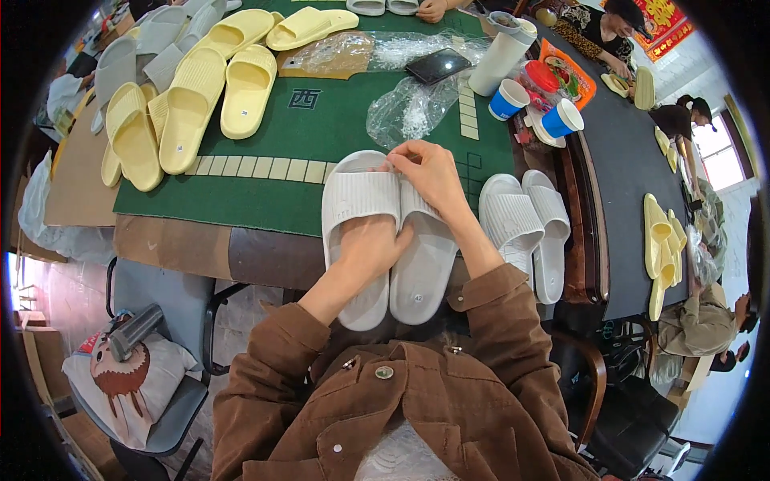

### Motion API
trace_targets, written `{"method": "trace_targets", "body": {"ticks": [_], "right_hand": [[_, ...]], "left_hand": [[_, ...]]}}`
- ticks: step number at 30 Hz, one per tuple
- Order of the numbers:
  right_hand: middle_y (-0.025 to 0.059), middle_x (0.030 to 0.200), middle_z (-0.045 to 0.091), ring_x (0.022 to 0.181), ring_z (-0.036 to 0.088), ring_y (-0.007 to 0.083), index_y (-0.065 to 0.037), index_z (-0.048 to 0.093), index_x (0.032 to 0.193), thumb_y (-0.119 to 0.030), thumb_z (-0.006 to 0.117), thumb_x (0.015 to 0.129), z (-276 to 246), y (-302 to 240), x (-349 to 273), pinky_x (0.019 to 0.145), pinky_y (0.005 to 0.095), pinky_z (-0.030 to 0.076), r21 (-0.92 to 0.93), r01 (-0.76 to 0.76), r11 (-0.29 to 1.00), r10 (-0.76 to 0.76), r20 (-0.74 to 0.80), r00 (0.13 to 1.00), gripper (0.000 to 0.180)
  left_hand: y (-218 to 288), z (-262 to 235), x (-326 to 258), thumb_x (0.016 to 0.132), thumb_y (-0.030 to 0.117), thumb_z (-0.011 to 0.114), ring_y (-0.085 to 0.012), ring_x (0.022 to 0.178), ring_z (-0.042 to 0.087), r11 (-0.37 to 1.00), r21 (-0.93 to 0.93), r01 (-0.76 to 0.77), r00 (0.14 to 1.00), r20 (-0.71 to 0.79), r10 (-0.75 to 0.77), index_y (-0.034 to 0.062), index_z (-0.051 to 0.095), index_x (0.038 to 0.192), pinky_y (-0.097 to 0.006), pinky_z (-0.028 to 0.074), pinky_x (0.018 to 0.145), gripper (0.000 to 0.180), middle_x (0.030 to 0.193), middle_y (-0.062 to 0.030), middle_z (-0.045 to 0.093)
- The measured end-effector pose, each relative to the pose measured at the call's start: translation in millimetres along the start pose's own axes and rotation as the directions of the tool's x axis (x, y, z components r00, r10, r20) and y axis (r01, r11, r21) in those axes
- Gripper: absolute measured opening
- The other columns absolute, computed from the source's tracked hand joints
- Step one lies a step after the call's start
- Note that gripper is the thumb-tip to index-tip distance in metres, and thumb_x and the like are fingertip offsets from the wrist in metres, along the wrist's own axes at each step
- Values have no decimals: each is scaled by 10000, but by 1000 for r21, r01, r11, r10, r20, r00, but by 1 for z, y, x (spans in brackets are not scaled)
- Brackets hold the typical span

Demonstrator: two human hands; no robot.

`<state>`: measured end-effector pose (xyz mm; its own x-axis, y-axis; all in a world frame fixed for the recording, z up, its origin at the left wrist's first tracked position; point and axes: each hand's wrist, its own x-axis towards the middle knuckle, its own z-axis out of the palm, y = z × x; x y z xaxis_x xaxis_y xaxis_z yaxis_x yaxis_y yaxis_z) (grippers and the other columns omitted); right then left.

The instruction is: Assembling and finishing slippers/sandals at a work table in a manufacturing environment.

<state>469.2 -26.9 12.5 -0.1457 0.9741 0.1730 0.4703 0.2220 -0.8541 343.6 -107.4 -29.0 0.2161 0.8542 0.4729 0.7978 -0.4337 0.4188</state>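
A pair of light grey slide slippers is side by side in front of me at the table's near edge. My left hand point(366, 248) reaches into the left grey slide point(361, 196) under its ribbed strap. Its fingers are hidden there, and the thumb shows beside the right grey slide point(421, 276). Above the toe ends, my right hand point(429, 174) has thumb and forefinger pinched together at the inner edge of the left slide's strap. Anything tiny between those fingertips cannot be made out. The right hand partly covers the right slide's strap.
Another grey pair point(513, 216) rests to the right. Yellow slides point(192, 104) and grey ones crowd the left of the green table mat point(273, 188). Crumpled clear plastic point(413, 112), a phone point(438, 66), a white tumbler point(501, 60) and paper cups point(508, 99) lie beyond. People work at a dark table.
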Motion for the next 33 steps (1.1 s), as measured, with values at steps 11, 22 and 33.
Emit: {"method": "trace_targets", "body": {"ticks": [11,22,33], "right_hand": [[44,889,643,860,613,121,-9,625,943,-155,566,948,-5,23,4,823,247,474,578,-47,814,157,-141,977,157],[65,910,577,705,589,112,-10,542,977,-148,491,987,-3,17,-4,709,291,538,735,100,671,141,-259,955,147],[43,904,580,696,531,68,-8,584,1066,-98,496,972,-4,18,-2,715,268,526,644,60,762,127,-240,962,158]], "left_hand": [[11,-68,-19,906,248,606,-368,928,607,970,-180,-165,976,115,187,-66,534,1192,-428,486,824,431,1063,-213,616],[-42,-26,98,849,139,608,-310,908,638,973,-223,59,973,231,-6,43,691,942,-378,494,788,157,970,-139,675],[-54,-1,132,771,173,666,-285,824,668,986,-145,83,744,668,36,17,695,873,-390,509,744,189,856,-164,695]]}}
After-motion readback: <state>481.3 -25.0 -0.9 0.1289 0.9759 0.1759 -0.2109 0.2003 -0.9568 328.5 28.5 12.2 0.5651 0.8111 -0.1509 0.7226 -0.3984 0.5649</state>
